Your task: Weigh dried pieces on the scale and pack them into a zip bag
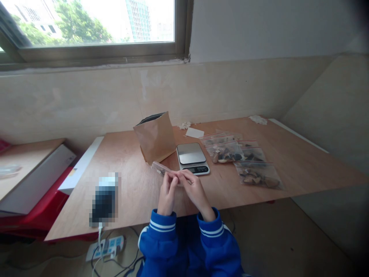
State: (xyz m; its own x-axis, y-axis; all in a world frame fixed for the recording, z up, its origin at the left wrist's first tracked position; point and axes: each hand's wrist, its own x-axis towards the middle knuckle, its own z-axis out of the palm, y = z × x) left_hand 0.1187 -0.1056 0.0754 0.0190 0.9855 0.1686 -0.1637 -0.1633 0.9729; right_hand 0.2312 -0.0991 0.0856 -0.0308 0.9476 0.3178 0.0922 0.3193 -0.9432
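Note:
My left hand (167, 189) and my right hand (193, 187) meet above the table, both closed on the edge of a small clear zip bag (160, 168). The bag sticks out to the left past my left fingers; its contents are too small to make out. Just beyond my hands lies a kitchen scale (191, 154) with a bare steel plate and a dark display. A brown kraft paper bag (157, 136) stands upright with its top open, to the left of the scale.
Several zip bags (227, 152) of brown and dark pieces lie right of the scale, with another zip bag (258, 177) nearer. A white card (195, 132) lies behind the scale. A blurred-out device (103, 200) sits at front left, its cable running to a power strip (106, 247) below.

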